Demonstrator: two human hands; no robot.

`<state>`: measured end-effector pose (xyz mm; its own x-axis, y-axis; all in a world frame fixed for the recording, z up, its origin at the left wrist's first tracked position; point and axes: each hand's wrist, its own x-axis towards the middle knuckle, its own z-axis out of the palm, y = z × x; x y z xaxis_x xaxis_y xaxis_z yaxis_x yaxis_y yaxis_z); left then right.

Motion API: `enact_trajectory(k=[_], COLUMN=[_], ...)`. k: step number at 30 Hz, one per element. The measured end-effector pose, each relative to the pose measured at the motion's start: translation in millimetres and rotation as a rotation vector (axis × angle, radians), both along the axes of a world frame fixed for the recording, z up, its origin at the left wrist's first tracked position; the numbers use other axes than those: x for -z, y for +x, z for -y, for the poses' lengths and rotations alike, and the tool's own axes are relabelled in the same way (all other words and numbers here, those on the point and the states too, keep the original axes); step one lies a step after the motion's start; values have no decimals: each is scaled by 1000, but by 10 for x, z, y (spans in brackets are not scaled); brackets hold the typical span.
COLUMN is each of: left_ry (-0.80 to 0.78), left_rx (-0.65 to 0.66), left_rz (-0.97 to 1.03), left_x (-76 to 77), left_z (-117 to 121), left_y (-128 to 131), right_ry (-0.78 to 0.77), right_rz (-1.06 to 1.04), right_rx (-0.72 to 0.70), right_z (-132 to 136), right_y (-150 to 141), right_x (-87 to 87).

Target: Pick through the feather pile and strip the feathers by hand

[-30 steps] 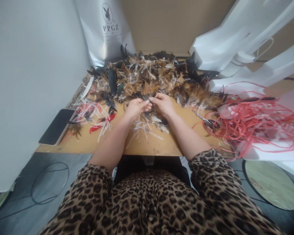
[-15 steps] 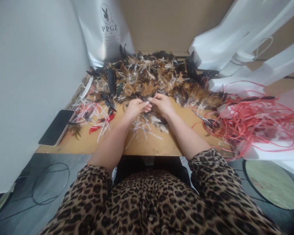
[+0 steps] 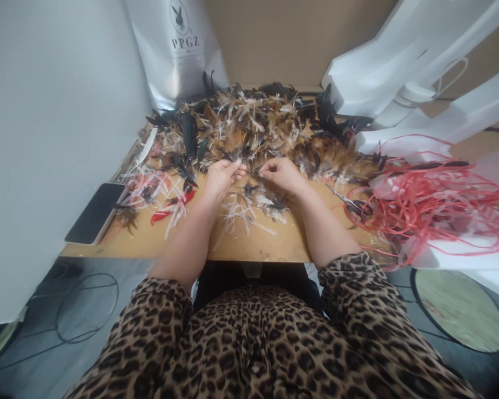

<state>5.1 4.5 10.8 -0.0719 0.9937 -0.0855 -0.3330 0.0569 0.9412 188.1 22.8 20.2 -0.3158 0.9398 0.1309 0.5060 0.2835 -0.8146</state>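
A big heap of brown, black and white feathers (image 3: 258, 124) covers the back of the wooden table (image 3: 249, 246). My left hand (image 3: 221, 176) and my right hand (image 3: 281, 173) rest at the heap's near edge, a short gap between them. Both are pinched on small feathers, fingertips pointing toward each other. Loose white strips and feather bits (image 3: 243, 210) lie under my wrists.
A phone (image 3: 96, 213) lies at the table's left edge. Scissors (image 3: 351, 204) sit right of my right arm beside a tangle of red string (image 3: 428, 208). A silver bag (image 3: 178, 50) stands at the back, white bags (image 3: 416, 72) at the right. Red and white scraps (image 3: 158, 197) lie left.
My hands have drawn slightly apart and moved a little farther into the heap's edge; before, their fingertips met over one spot.
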Motion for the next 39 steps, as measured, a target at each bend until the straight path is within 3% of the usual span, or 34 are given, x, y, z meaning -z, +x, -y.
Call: enact_trajectory(k=[6,12,17,20,23,27,33,36,39], left_ry=[-15,-23,-72,-124,-142,-142,-155,-167,-147], left_rx=[12,28,47,105,159,152,162,151,159], left_rz=[20,29,142,232,270,270,265,257,265], left_x=[-21,-13,-30,-40,-39,-26,-21,-22,-16], left_z=[20,29,27,23,19,17,24,22,12], left_y=[2,21,-15,-42,-55,-57,-51,-50,-56], right_ry=[17,163,265,231,189,141,284,320,391], right_rz=[75,346,65,-162,-218,28,500,514,360], right_rx=[-84,-152,-48,35,35,-87,-222,-211,-133], right_z=[-11,42,24,-1,-21,-8,60,69,63], right_y=[-101,-264,-173,-104,-81,-111,-171,-157,-113], right_x=[139,253,111,23,25,118,153,107,35])
